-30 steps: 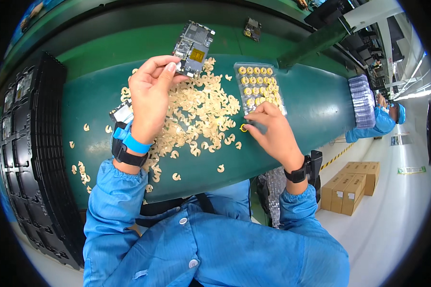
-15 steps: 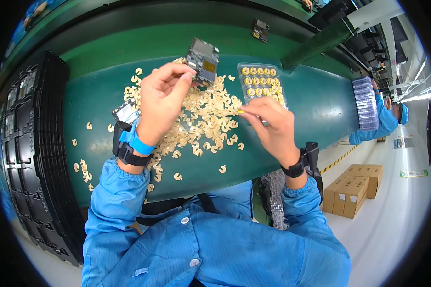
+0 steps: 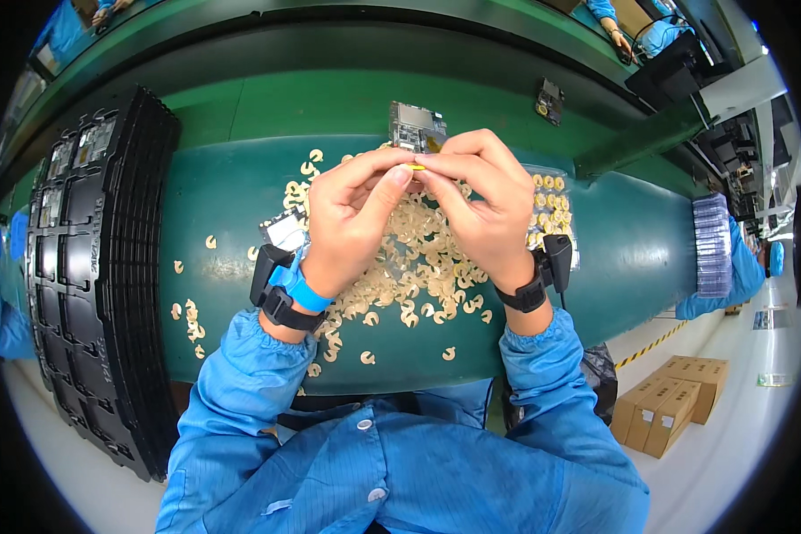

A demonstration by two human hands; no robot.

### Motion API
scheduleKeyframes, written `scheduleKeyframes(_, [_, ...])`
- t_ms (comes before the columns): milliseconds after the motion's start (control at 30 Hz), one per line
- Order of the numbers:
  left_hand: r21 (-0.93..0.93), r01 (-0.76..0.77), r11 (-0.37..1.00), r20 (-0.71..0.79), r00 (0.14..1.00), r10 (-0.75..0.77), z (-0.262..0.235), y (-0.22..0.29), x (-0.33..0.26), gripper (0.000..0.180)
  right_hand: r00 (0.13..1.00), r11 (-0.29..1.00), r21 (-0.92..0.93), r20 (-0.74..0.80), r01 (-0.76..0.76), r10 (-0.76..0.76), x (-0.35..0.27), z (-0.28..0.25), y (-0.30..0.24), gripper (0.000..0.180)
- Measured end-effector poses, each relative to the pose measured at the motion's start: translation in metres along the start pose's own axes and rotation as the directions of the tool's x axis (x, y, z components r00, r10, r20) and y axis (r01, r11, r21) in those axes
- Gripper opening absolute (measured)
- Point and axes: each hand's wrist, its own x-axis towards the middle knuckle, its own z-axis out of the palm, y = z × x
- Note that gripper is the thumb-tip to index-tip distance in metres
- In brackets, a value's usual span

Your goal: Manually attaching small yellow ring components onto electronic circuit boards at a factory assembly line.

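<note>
My left hand [image 3: 354, 218] is closed on a dark circuit board [image 3: 414, 126], whose lower edge is partly hidden behind the fingers. Thumb and forefinger of my right hand [image 3: 488, 200] pinch a small yellow piece [image 3: 416, 166], right at my left fingertips. Both hands meet above a heap of cream C-shaped pieces [image 3: 409, 258] spread over the green belt [image 3: 231, 311]. Beside my right hand, partly covered by it, lies a clear tray [image 3: 575, 233] with rows of round yellow parts [image 3: 554, 203]. Another board [image 3: 285, 230] with a pale face rests near my left wrist.
Black trays [image 3: 89, 258] stand stacked along the left, boards in some pockets. One more board [image 3: 549, 100] sits on the far green ledge [image 3: 303, 102]. A green post [image 3: 641, 138] rises at right; beyond are stacked clear trays [image 3: 711, 247], a person in blue [image 3: 746, 262] and cartons [image 3: 667, 405].
My right hand has come from beside the clear tray to my left fingertips with the yellow piece. The board now shows flatter and more upright. The whole view has shifted a little.
</note>
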Motion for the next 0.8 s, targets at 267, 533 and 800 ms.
scheduleKeyframes(267, [0.177, 0.044, 0.983, -0.060, 0.998, -0.034, 0.001, -0.005, 0.001, 0.015, 0.973, 0.960, 0.164, 0.086, -0.226, 0.215, -0.012, -0.006, 0.005, 0.013])
scheduleKeyframes(533, [0.197, 0.047, 0.979, -0.071, 0.997, -0.034, 0.003, -0.003, 0.002, 0.015, 0.957, 0.934, 0.210, 0.101, -0.288, 0.273, -0.017, -0.006, 0.010, 0.010])
scheduleKeyframes(800, [0.206, 0.059, 0.977, -0.065, 0.997, -0.046, 0.004, -0.002, 0.000, 0.014, 0.950, 0.926, 0.224, 0.131, -0.305, 0.282, -0.021, -0.003, 0.012, 0.007])
